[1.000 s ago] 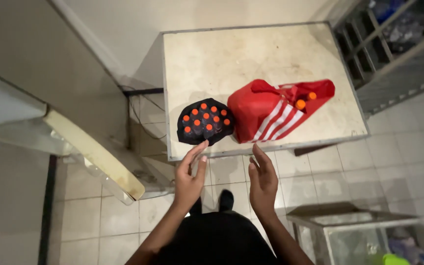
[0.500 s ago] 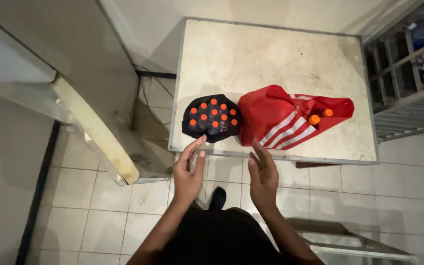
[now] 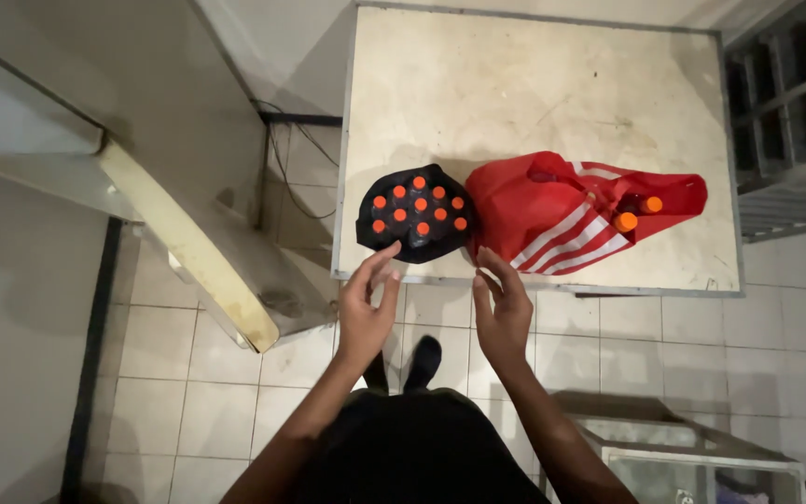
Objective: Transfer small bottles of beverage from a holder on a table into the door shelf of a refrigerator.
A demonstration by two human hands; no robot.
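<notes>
In front of you a black plastic bag packed with upright bottles with orange caps point(image 3: 416, 214) sits open at the near edge of the pale, scuffed surface point(image 3: 534, 89), the caps showing in close rows. Touching its right side lies a red plastic bag with white stripes point(image 3: 562, 213), slumped lengthwise, two more orange-capped bottles point(image 3: 636, 213) poking from its far-right opening.

On the bench point(image 3: 534, 84), near its front edge, a pack of bottles point(image 3: 414, 214) sits left of a bag point(image 3: 552, 215), the two touching (two more bottles point(image 3: 636, 213) lie inside the bag's right end). A shelf rack point(image 3: 785, 121) stands right of the bench.
</notes>
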